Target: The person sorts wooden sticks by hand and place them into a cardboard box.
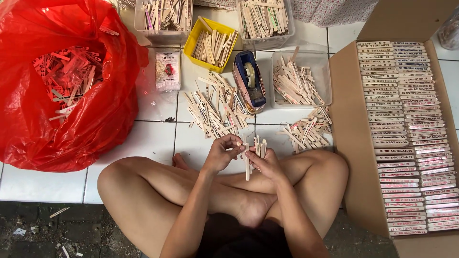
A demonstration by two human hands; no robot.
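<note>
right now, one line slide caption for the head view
Seated person's left hand and right hand sort wooden sticks.

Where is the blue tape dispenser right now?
In the head view, the blue tape dispenser lies on the white tiled floor, centre, between a loose pile of wooden sticks and a clear tub.

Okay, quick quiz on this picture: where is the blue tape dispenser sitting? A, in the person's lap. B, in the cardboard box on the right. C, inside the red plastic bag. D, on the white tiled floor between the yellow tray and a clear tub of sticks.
D: the blue tape dispenser stands on the tiled floor, just right of the yellow tray and left of the clear tub.
</note>
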